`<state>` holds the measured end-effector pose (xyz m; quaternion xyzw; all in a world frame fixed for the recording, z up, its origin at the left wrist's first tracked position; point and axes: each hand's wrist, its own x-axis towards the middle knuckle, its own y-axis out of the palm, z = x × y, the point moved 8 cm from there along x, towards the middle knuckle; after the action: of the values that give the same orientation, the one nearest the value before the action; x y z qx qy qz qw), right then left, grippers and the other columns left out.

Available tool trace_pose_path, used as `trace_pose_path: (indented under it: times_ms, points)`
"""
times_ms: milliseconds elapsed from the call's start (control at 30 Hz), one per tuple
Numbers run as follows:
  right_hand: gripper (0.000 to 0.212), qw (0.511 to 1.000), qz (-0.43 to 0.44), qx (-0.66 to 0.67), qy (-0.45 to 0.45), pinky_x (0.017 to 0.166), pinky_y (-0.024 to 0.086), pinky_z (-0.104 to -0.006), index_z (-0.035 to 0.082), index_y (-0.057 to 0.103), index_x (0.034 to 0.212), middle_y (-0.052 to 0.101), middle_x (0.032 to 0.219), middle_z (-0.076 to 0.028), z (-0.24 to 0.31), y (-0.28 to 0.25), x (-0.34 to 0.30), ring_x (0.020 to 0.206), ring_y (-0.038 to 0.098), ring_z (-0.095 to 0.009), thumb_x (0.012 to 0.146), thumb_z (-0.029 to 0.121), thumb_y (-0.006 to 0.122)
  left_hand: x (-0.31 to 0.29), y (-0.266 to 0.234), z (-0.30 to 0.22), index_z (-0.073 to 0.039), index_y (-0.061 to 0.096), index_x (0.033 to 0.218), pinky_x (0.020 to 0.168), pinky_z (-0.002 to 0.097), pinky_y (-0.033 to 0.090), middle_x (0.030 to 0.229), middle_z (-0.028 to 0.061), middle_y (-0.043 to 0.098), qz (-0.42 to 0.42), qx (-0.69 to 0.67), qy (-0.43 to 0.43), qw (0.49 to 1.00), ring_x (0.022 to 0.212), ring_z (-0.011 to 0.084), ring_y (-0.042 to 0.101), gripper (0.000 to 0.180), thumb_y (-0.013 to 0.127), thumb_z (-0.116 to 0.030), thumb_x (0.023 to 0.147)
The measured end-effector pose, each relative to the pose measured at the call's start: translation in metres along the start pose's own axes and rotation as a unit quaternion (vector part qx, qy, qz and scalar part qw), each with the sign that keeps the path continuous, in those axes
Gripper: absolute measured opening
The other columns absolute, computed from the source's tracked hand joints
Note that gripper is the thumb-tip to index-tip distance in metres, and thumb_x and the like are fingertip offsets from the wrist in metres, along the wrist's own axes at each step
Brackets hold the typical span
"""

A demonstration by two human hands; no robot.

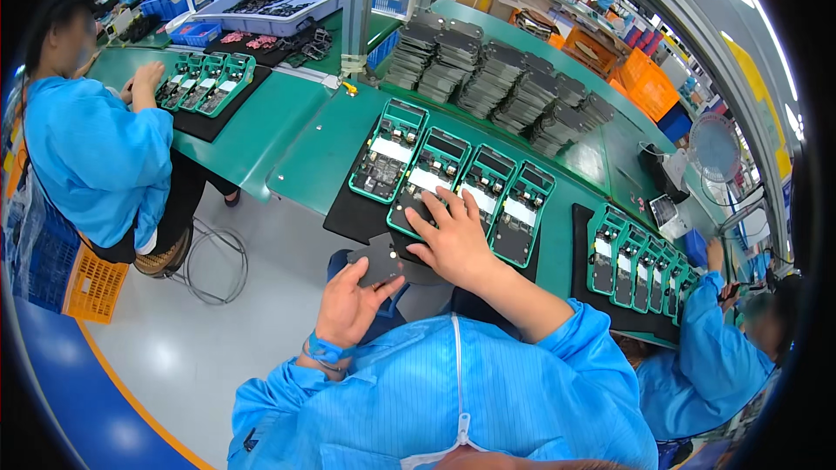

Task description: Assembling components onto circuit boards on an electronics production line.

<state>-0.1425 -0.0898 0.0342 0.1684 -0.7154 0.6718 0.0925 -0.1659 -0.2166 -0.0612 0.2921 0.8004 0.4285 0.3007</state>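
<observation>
My left hand [347,300] pinches a dark grey flat plate [380,263] by its edge, just in front of the table edge. A blue band is round the left wrist. My right hand [455,239] lies with its fingers spread over the second green device housing [446,150] from the left, touching its inside and hiding part of it. Several such open housings stand in a slanting row on a black mat [347,200]. The leftmost housing [387,152] shows a white label and dark parts, as does the rightmost housing [520,213].
Stacks of dark flat plates [492,78] stand behind the row on the green table [305,144]. Co-workers in blue sit at left [96,157] and right [710,365], each beside more green housings. An orange crate [97,285] is on the floor at left.
</observation>
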Motion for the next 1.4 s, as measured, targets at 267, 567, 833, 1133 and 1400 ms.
trace_pose_path:
  times_ms: [267,567,833,1133,1400]
  points:
    - [0.053,0.955,0.036,0.251,-0.156,0.100,0.040,-0.0455,0.014,0.056,0.126,0.045,0.135,-0.016,0.047,-0.019,-0.001,0.123,0.042,-0.036,0.077,0.024,0.072,-0.007,0.004,-0.003,0.002,0.047,0.124,0.094,0.0414,0.046,0.121,0.0144,0.055,0.049,0.005,-0.013,0.999,0.111,0.0253,0.055,0.033,0.040,-0.019,0.099]
    - [0.035,0.983,-0.078,0.166,0.021,0.091,0.043,-0.0431,0.011,0.063,0.116,0.055,0.118,-0.017,-0.019,-0.001,0.049,0.107,0.050,-0.036,0.083,0.024,0.067,-0.009,0.009,-0.002,0.004,0.056,0.118,0.082,0.0283,0.045,0.097,0.0106,0.063,0.097,0.278,0.088,0.952,0.089,0.0157,0.058,0.035,0.043,-0.021,0.098]
    - [0.030,0.992,-0.066,0.106,0.034,0.091,0.040,-0.0463,0.016,0.067,0.112,0.058,0.111,-0.015,-0.011,0.028,0.065,0.108,0.048,-0.033,0.083,0.026,0.065,0.045,-0.120,0.096,0.003,0.065,0.100,0.075,0.0326,0.049,0.090,0.0172,0.064,0.068,0.634,0.124,0.760,0.083,0.0267,0.063,0.023,0.060,-0.016,0.087]
    - [0.030,0.991,-0.068,0.112,0.010,0.093,0.039,-0.0465,0.017,0.066,0.113,0.059,0.113,-0.015,-0.015,0.031,0.065,0.110,0.049,-0.033,0.084,0.025,0.065,0.067,-0.135,0.103,0.003,0.063,0.104,0.072,0.0361,0.051,0.089,0.0192,0.067,0.062,0.601,0.090,0.792,0.081,0.0305,0.065,0.028,0.058,-0.018,0.086]
    - [0.039,0.999,-0.035,0.025,-0.004,0.097,0.035,-0.0504,0.015,0.061,0.118,0.056,0.118,-0.017,0.001,0.030,0.068,0.117,0.046,-0.036,0.084,0.032,0.065,0.072,-0.138,0.098,0.003,0.063,0.103,0.075,0.0368,0.051,0.092,0.0202,0.066,0.039,0.612,0.105,0.783,0.084,0.0321,0.064,0.025,0.056,-0.014,0.085]
